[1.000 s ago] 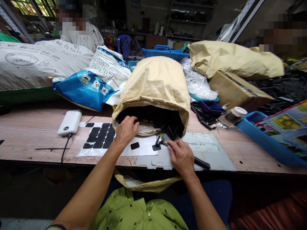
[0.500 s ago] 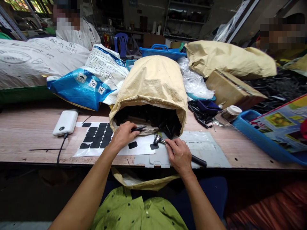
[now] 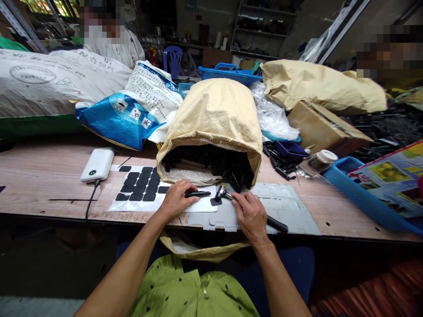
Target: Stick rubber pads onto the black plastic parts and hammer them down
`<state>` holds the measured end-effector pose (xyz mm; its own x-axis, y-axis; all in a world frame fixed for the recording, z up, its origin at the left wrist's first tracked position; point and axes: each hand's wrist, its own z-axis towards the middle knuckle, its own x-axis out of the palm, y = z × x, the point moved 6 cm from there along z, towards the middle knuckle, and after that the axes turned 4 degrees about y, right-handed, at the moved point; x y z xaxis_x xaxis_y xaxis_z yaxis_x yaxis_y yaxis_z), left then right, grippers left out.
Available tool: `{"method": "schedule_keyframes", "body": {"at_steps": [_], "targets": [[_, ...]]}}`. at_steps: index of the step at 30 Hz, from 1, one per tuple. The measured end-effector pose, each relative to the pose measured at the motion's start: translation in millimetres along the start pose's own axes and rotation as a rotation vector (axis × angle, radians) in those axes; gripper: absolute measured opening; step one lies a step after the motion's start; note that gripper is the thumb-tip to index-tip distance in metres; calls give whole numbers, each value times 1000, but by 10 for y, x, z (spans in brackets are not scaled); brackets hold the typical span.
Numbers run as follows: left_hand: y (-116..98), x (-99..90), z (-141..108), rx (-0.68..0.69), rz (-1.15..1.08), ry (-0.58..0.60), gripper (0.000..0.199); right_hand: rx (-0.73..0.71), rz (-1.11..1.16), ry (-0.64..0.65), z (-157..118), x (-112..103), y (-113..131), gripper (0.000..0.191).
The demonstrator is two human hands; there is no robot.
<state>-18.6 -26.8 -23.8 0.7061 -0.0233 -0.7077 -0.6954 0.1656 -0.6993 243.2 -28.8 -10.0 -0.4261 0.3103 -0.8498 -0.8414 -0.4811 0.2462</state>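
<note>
My right hand (image 3: 251,215) is wrapped round a small hammer (image 3: 276,223); its metal head rests near the white sheet's right end and its black handle points right. Between the fingers of my left hand (image 3: 180,200) is a slim black pen-like piece (image 3: 198,193), held over the white sheet (image 3: 115,206). Rows of black rounded squares (image 3: 139,187) cover the sheet's left part. Just beyond both hands lies a tan woven sack (image 3: 211,110), its mouth facing me, with many black pieces (image 3: 228,165) inside. Under the hammer is a grey flat board (image 3: 274,202).
A white power bank (image 3: 98,165) with a cable lies at left. Blue-and-white sacks (image 3: 132,110) stand behind it. To the right are a clear jar (image 3: 319,163), a blue basket (image 3: 363,189), a cardboard box (image 3: 325,123) and loose black pieces (image 3: 280,165). Two people sit across the table.
My left hand has drawn back from the sack's mouth towards me, bringing the black piece closer to the hammer head. My right hand keeps its grip on the hammer. The view has shifted slightly.
</note>
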Motion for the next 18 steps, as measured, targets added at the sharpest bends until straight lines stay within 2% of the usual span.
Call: {"method": "schedule_keyframes", "body": {"at_steps": [3, 6, 11, 18], "targets": [[-24, 36, 19, -50, 45, 14, 18, 21, 56, -48, 29, -127, 72, 28], [-47, 52, 23, -80, 52, 21, 18, 49, 214, -55, 83, -212, 213, 29], [-43, 54, 18, -90, 31, 27, 18, 22, 447, 56, 174, -130, 529, 30], [-32, 49, 28, -108, 26, 14, 18, -19, 419, 55, 183, -87, 786, 35]]}}
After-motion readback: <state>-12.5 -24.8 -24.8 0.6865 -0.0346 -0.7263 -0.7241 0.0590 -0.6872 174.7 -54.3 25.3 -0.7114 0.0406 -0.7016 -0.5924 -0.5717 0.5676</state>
